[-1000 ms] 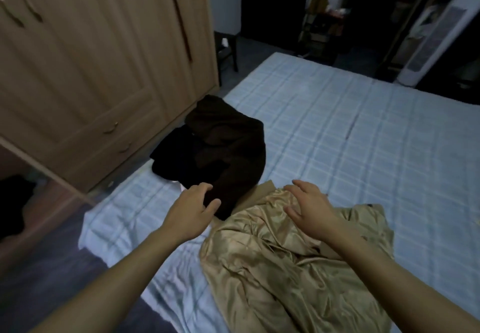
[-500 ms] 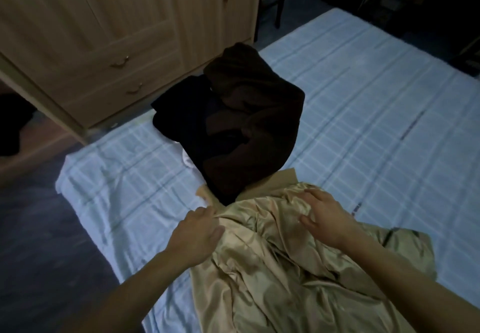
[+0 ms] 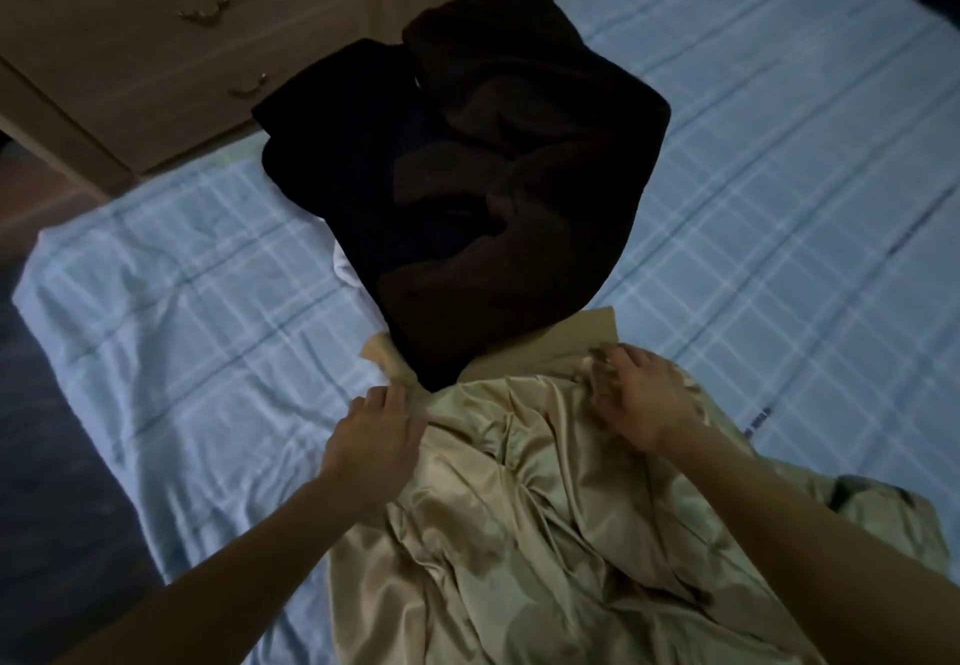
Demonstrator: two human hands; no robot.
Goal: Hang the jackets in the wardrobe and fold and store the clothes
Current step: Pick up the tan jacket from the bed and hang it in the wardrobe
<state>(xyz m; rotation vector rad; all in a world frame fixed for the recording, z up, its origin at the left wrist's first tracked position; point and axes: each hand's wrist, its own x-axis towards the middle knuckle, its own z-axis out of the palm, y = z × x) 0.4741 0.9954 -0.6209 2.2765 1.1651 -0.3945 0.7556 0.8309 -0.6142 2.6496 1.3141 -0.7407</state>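
Shiny gold jacket (image 3: 545, 534), dark brown and black clothes (image 3: 493, 171), pale blue plaid bedsheet (image 3: 779, 171), light wood wardrobe (image 3: 156, 41).

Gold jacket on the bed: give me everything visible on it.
The gold jacket is a shiny, satin-looking tan garment, lying crumpled and heavily creased on the checked bedsheet near the bed's edge. A matte tan flap, perhaps collar or lining, shows at its far end, where the dark clothes pile overlaps it. The left hand grips its left far edge; the right hand bunches fabric at the right. Its near end runs out of frame.
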